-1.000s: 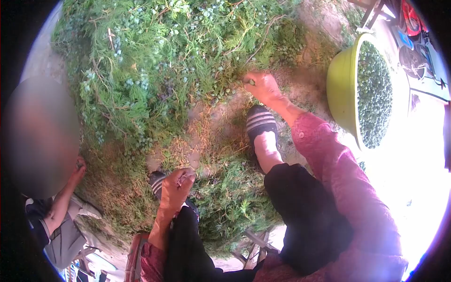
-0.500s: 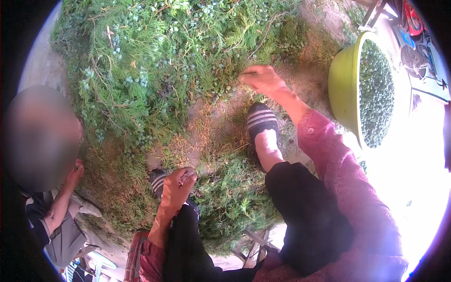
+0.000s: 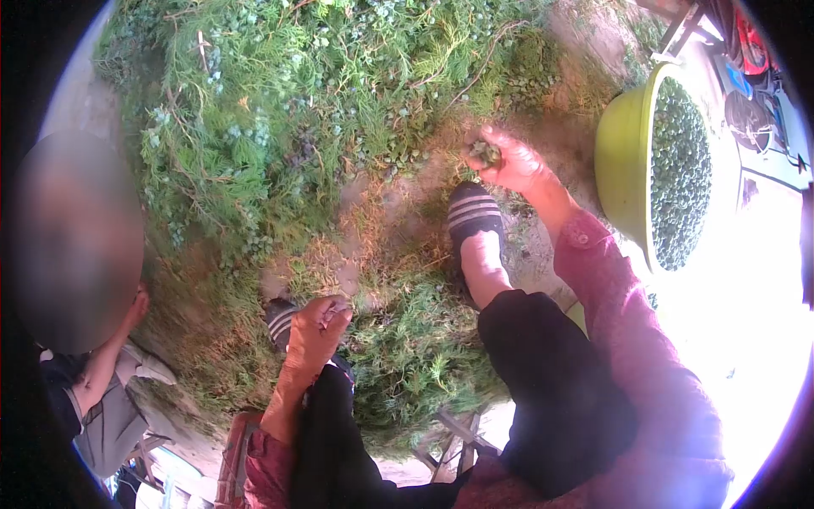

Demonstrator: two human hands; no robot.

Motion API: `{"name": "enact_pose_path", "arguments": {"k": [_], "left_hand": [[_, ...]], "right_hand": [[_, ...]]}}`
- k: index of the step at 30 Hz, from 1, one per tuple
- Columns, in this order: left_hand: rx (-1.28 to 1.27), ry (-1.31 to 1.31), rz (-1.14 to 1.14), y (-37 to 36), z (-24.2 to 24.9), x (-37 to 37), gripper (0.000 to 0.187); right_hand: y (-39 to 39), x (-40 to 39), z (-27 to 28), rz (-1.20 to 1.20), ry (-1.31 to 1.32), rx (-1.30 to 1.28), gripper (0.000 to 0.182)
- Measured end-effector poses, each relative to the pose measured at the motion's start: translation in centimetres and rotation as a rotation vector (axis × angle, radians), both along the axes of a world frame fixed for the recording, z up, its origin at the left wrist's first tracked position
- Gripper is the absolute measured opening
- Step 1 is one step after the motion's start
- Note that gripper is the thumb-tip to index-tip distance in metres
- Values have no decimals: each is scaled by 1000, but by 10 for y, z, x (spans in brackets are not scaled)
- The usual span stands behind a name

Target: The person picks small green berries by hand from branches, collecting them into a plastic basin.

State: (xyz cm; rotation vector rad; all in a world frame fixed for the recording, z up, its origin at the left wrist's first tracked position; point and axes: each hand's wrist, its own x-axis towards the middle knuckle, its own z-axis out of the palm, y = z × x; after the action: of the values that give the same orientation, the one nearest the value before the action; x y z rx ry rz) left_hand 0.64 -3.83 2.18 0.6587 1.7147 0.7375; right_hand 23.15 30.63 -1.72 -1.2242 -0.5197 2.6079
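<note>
My right hand (image 3: 515, 165) is closed round a small clump of green cones (image 3: 485, 153), just above my right shoe (image 3: 475, 212). The clump shows between the thumb and the curled fingers. My left hand (image 3: 315, 332) hovers by my left knee with the fingers curled in; whatever lies inside is too small to make out. In front of both hands spreads a large heap of cut evergreen branches (image 3: 280, 110), dotted with bluish-green cones. To the right of my right hand a yellow-green tub (image 3: 621, 161) is full of green cones (image 3: 681, 174).
Another person (image 3: 106, 373) sits at the left, one hand near the heap. More cut greenery (image 3: 424, 356) lies between my feet. Wooden stool legs (image 3: 462, 437) show below it. At the upper right are a wooden frame (image 3: 678, 30) and a red object (image 3: 753, 47).
My right hand has drawn back from the heap's edge, rightward and slightly down, and turned so the cones in it show. My left hand has barely moved.
</note>
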Motion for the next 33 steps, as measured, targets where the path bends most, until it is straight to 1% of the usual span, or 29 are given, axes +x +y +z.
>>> {"name": "enact_pose_path", "arguments": {"k": [2,3,4,6,7,8,10,11,12,14,15,18,20,21,22,24,25,26,27,28,30,31,32,33], "left_hand": [[-15,-23,-11,8,11,3,23],[-27,-42,-20,12,16,3,23],[-28,-38,-25,11,16,2,23],[-13,-75,27,9,16,1,23],[-10,-72,30,8,15,0,23],[-14,-37,8,7,13,-1,23],[-18,-4,-14,8,14,-2,23],[-20,1,-36,10,17,-3,23],[-23,6,-60,11,20,-3,24],[-37,16,-78,13,25,-6,23],[-52,27,-96,12,27,-7,23],[-51,77,-65,9,33,-10,23],[-39,56,-33,5,33,-13,23],[-27,32,-9,3,33,-14,23],[-27,28,-3,1,32,-15,23],[-48,44,-29,-2,29,-18,24],[-43,38,-28,-3,29,-19,24],[-33,111,-54,-5,30,-20,24],[-19,192,-81,-7,33,-22,24],[-7,202,-87,-10,37,-26,24],[34,241,20,-17,53,-33,25],[65,308,-6,-20,66,-39,26],[99,321,-30,-24,82,-42,26],[55,340,67,-30,100,-43,25]], "right_hand": [[4,-16,-2,222,-284,505,21],[7,-31,4,185,-392,400,20],[6,-41,0,180,-388,399,20],[5,-58,-8,640,-713,1121,18],[3,-60,-16,668,-748,1302,18],[1,-60,-21,668,-747,1306,18],[-7,-61,-21,648,-729,1579,23],[-8,-61,-21,649,-747,1531,27],[-10,-60,-22,651,-749,1529,27],[-12,-62,-23,627,-736,1622,28],[-12,-63,-24,626,-732,1622,28],[-13,-71,-20,688,-745,1712,24],[-13,-75,-4,678,-774,929,20],[-15,-69,7,368,-558,560,15],[-13,-60,5,375,-561,561,15],[-13,-45,5,-5,-21,13,16],[-17,-42,9,-52,-29,-17,14],[-23,-39,16,-54,-33,-13,14],[-28,-37,24,-33,92,-9,14],[-33,-35,35,-15,224,1,14],[-51,-18,68,-25,263,26,15],[-62,-3,85,-70,234,35,16],[-71,16,102,-119,205,47,16],[-78,41,118,-147,216,80,16]]}}
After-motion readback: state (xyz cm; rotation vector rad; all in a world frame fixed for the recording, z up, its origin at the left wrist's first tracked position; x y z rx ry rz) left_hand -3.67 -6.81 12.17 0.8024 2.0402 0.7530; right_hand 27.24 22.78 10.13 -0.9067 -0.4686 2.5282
